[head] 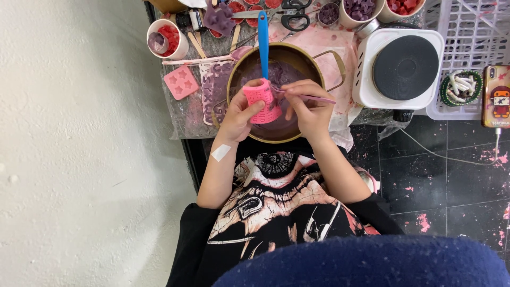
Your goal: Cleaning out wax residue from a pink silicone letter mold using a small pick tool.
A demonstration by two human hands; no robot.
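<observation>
A pink mould is gripped by the left hand fingers over the pot, right hand fingers pinching a pink stick.

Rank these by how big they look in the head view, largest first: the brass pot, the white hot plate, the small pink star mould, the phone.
1. Brass pot and white hot plate: look about alike, so no ranking between them.
2. Phone: cut off by the frame edge, so unsure.
3. Small pink star mould.

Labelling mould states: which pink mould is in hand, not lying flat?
The bent pink mould over the pot, gripped by the left hand. The small star-pattern mould lies flat on the table, untouched.
</observation>
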